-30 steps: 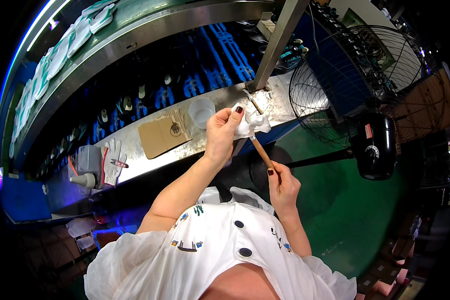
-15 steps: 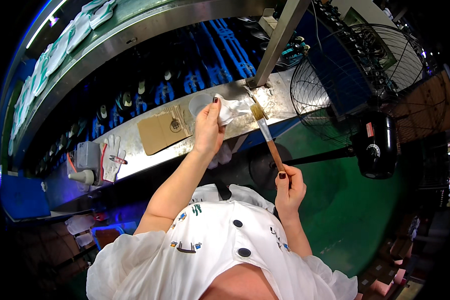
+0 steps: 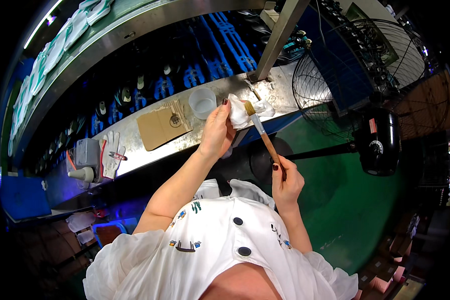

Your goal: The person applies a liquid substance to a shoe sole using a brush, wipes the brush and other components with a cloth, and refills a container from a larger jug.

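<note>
My left hand [image 3: 217, 131] is closed on a crumpled white cloth [image 3: 240, 114], its thumb lying on top. In my right hand [image 3: 288, 184] is a flat paintbrush [image 3: 268, 145], gripped by its wooden handle. The brush's tan bristles point up and away from me and lie against or just over the white cloth; I cannot tell if they touch. A translucent plastic cup [image 3: 203, 103] stands on the metal bench just beyond my left hand. Left of the cup lies a piece of brown cardboard [image 3: 157, 127].
A white work glove [image 3: 110, 155] with red-handled thread snips [image 3: 117, 156] lies on the metal bench [image 3: 135, 159] at left, beside a grey box [image 3: 87, 152] and a nozzle bottle [image 3: 81, 174]. A metal post [image 3: 280, 40] rises at the bench's back right. A black fan [image 3: 377, 145] stands at right.
The bristles have moved left and slightly nearer, onto or over the cloth. My left hand and the cloth have shifted slightly right, uncovering more of the plastic cup.
</note>
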A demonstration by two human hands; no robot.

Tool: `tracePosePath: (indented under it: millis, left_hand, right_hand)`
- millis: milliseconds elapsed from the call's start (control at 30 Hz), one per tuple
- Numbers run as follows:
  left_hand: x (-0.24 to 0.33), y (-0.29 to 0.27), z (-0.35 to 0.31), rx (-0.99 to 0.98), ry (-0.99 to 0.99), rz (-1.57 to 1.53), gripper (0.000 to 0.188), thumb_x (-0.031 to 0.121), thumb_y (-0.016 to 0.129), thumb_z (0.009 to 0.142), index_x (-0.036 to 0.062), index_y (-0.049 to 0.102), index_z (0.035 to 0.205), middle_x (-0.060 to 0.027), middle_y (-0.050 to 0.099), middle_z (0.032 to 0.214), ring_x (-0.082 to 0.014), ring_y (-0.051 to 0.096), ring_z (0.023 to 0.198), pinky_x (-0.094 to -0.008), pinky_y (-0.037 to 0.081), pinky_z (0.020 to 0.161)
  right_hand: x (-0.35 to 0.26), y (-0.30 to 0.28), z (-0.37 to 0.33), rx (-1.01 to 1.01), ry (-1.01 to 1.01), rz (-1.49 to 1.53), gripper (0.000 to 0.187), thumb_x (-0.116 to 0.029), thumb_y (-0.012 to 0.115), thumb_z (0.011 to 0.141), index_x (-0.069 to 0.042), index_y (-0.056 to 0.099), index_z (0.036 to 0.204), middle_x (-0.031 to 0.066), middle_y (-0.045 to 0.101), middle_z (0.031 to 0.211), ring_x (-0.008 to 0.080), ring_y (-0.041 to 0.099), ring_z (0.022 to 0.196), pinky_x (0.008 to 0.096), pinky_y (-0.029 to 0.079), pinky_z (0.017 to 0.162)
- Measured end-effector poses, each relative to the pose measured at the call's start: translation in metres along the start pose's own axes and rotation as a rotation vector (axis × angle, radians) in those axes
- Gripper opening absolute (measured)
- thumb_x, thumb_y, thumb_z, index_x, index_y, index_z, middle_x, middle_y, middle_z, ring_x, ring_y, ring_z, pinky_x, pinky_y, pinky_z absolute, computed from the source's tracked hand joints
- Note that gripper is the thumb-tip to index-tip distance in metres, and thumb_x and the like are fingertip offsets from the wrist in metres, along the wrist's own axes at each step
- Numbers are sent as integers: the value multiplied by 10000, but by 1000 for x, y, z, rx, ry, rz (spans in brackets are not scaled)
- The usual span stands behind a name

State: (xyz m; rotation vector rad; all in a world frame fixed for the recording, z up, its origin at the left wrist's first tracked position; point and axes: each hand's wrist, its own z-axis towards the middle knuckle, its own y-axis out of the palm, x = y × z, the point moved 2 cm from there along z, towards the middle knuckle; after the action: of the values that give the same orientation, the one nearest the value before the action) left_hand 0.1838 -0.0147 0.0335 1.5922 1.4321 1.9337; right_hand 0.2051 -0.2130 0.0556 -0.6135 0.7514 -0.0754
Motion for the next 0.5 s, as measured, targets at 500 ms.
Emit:
tracePosePath:
  millis: [500]
  left_hand:
    - [-8, 4, -5, -90, 98, 233, 236, 234, 470, 912, 22, 518, 1005, -52, 586, 933, -118, 556, 851, -250, 437, 755]
  right_hand:
    - [2, 5, -4, -86, 24, 13, 158, -14, 594, 774, 23, 563, 925, 111, 601, 708, 195, 567, 527, 273, 444, 489]
